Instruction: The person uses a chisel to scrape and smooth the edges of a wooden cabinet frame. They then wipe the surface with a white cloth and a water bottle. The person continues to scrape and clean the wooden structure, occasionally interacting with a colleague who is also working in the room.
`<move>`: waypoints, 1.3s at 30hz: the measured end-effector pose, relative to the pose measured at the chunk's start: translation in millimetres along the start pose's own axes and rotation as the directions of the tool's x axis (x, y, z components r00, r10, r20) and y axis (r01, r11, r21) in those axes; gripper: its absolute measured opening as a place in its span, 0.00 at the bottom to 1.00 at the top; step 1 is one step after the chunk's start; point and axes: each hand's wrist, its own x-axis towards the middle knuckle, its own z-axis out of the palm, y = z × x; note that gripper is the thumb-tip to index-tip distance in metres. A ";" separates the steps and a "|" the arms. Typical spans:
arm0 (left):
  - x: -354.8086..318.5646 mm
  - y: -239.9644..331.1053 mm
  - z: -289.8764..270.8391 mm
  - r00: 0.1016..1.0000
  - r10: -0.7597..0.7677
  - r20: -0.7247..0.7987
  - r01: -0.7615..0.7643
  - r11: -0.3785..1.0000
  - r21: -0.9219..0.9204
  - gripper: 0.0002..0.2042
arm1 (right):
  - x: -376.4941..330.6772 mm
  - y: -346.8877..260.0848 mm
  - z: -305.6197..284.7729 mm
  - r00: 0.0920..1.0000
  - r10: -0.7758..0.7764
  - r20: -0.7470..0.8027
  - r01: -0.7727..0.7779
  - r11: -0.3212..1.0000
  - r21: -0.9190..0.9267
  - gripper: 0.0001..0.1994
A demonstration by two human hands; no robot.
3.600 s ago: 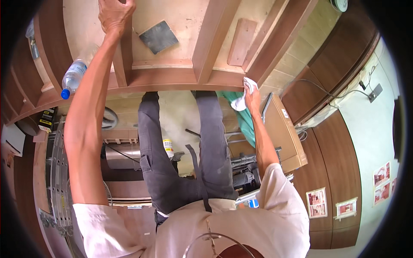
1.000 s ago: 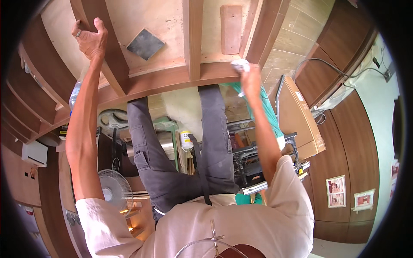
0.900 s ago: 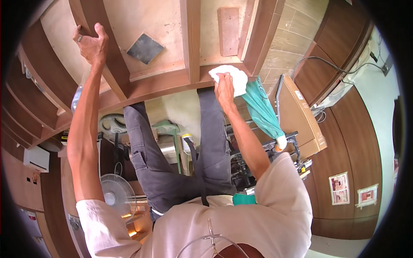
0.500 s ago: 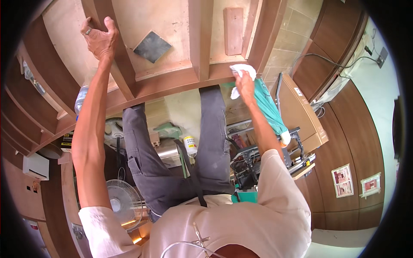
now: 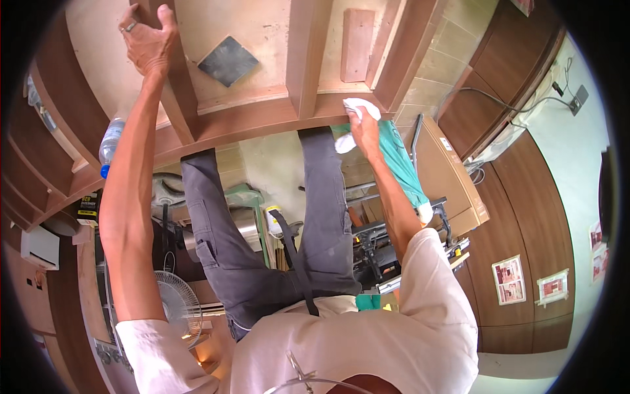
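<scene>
My left hand grips a brown wooden divider of the large framed wooden piece in front of me, its thumb on one side and fingers on the other. In my right hand is a bunched white cloth, held against the front rail of that frame. Part of the cloth hangs down below my fingers. Between two dividers a dark grey square tile lies on the pale panel. One compartment over, a small wooden block lies beside another strip.
A water bottle with a blue cap lies by my left forearm. Below stand a fan and a white container. Green plastic and a cardboard box are at the right, near a cable along the wall.
The whole view has shifted slightly, showing more of the bottle. My right hand has moved a little left with the cloth; my left hand keeps its grip on the divider.
</scene>
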 end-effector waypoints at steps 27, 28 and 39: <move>6.6 -14.5 8.4 0.998 0.034 0.050 -0.021 0.969 -0.245 0.20 | -0.6 130.5 24.4 0.836 0.280 -0.472 -0.160 0.947 0.277 0.13; 0.3 -10.8 2.6 0.985 0.152 -0.081 -0.166 0.963 -0.213 0.18 | 6.4 133.0 3.4 0.768 0.288 -0.573 -0.164 0.952 0.259 0.13; -346.4 204.3 59.6 0.561 0.404 0.723 -0.128 0.904 -0.407 0.13 | 14.7 190.8 21.3 0.619 0.601 -0.506 -0.232 0.755 0.614 0.13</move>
